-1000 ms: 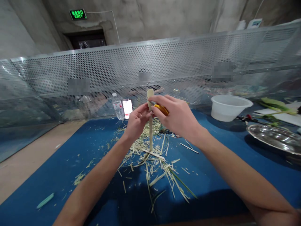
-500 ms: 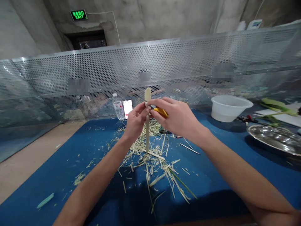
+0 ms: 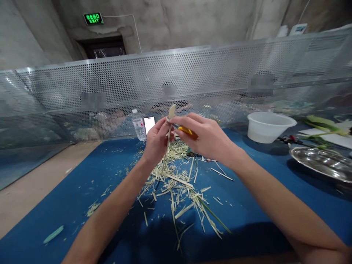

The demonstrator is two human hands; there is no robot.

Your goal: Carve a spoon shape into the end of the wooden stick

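Left hand: my left hand (image 3: 157,145) has its fingers clamped on a thin stalk strip (image 3: 168,139), high over the stalk scraps (image 3: 176,187).
Right hand: my right hand (image 3: 206,141) has its fingers clamped on a yellow cutter (image 3: 188,132).
Feel: the strip looks light, bendy and easy to snap, so I would hold it near the top.

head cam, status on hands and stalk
Left hand pinching pale stalk. Right hand gripping orange knife beside stalk. Shavings heaped below hands.
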